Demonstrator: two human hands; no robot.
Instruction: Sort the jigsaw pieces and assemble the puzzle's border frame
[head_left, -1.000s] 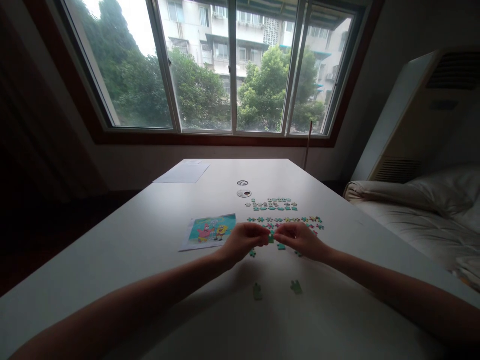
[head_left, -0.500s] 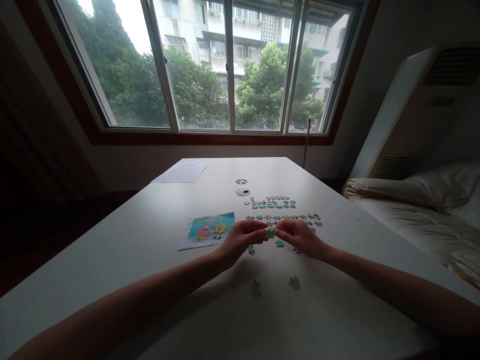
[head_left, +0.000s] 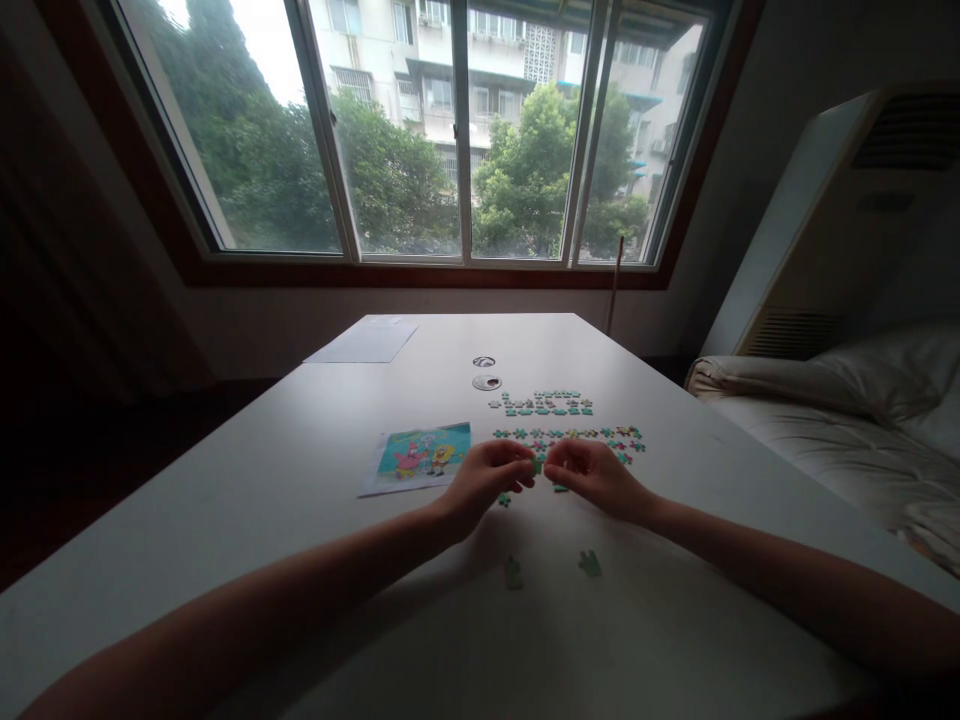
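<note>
This looks like a home's living room, shown by the padded sofa (head_left: 810, 420), curtain (head_left: 97, 260), tall vented unit (head_left: 825, 220) and 4-pane window (head_left: 460, 150) facing trees (head_left: 525, 180) and flats (head_left: 435, 65).

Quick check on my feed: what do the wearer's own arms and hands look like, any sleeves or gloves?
Both hands, left and right, are ungloved, with slender fingers. The left forearm and right forearm are bare and slim, without a visible sleeve, watch or bracelet. The light is too dim to make out small markings.
</note>
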